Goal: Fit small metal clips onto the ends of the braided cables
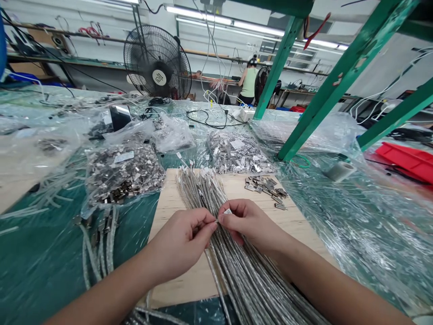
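A thick bundle of clear-sheathed braided cables (237,271) lies lengthwise on a light wooden board (189,284). Over it, my left hand (184,239) is closed in a pinch on what looks like a cable end, mostly hidden by the fingertips. My right hand (248,221) pinches right against it, with a small white piece (228,211) showing between thumb and forefinger. Just right of the bundle's far ends, loose metal connectors (265,186) are scattered on the board. Several cables with connectors fitted (107,230) lie left of the board.
Clear bags of metal connectors (123,171) (238,151) stand behind the board. Green metal posts (318,99) slant up at right, near a red bin (406,160) and a roll of film (340,171). A black fan (158,63) and another person (248,81) are farther back.
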The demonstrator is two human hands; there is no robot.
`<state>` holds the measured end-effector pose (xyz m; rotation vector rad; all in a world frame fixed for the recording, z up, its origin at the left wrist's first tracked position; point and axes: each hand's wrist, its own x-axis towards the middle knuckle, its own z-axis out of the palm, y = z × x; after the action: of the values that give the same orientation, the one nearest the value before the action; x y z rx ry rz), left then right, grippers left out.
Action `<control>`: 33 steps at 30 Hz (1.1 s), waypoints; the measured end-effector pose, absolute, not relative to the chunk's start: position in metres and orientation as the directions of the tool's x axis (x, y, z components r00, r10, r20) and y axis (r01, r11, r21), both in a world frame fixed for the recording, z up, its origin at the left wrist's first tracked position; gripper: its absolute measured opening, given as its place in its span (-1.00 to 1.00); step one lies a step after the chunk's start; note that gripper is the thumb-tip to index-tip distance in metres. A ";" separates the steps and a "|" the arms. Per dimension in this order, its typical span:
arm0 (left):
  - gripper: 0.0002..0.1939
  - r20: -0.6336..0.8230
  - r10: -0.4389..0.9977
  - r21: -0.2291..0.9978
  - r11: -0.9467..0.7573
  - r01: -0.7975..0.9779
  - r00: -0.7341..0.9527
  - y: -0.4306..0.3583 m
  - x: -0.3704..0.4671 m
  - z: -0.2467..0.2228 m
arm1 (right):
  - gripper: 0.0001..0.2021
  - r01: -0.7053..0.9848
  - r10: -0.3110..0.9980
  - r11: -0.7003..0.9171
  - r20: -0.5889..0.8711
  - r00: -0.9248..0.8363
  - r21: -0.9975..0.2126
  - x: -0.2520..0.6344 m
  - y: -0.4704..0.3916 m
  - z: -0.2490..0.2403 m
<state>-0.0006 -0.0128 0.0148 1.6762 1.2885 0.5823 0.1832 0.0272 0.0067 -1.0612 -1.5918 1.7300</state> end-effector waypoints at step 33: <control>-0.82 -0.355 0.829 0.773 0.520 -0.362 0.432 0.003 -0.027 0.027 | -0.82 0.893 0.938 0.345 0.153 -0.312 -0.290 0.234 0.085 -0.005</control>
<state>-0.0270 0.0030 0.0272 0.6699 0.8090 0.8160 0.2342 0.0850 -0.0047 -1.6317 -2.3196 0.2172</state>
